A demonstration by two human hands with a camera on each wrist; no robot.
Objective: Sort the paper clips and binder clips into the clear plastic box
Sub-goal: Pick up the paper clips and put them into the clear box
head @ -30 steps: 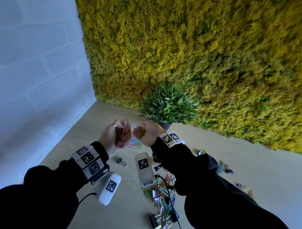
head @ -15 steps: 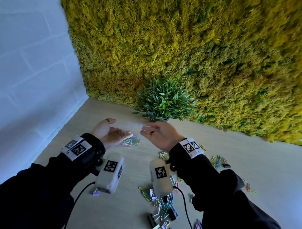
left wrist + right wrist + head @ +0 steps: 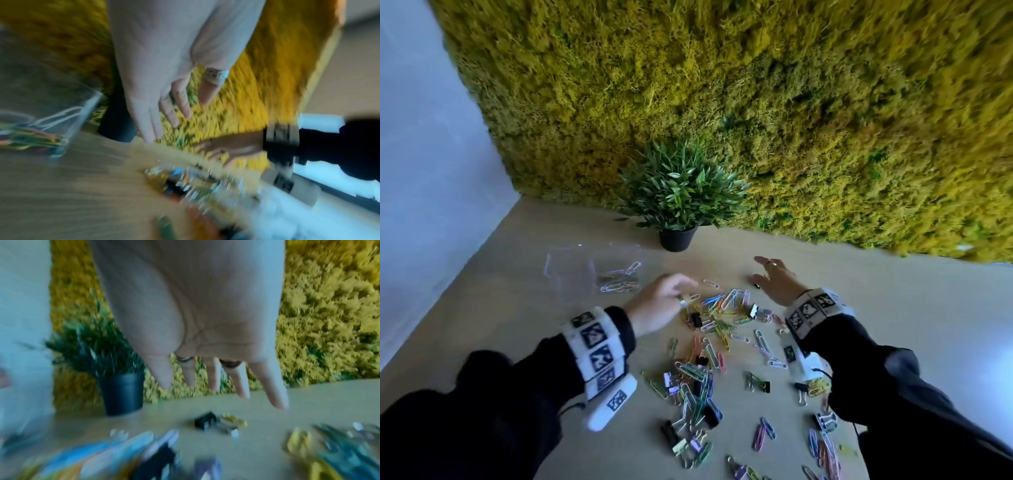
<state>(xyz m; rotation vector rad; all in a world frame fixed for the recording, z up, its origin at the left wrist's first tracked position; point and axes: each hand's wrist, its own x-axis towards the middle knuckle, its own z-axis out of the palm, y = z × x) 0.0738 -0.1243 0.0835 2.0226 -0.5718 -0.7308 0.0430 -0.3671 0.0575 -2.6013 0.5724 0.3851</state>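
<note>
The clear plastic box stands on the wooden table, left of the hands, with several coloured paper clips in its right part. It also shows blurred in the left wrist view, the box. My left hand hovers just right of the box, fingers straight and empty. My right hand is spread with nothing in it above a black binder clip. Loose paper clips and binder clips lie scattered below and between both hands.
A green plant in a black pot stands behind the box and the hands, against a yellow moss wall. A white wall borders the table on the left. More clips spread toward the near edge.
Both hands held the clear box up in front of the plant; now the box stands on the table at the left and both hands are down over the scattered clips, empty.
</note>
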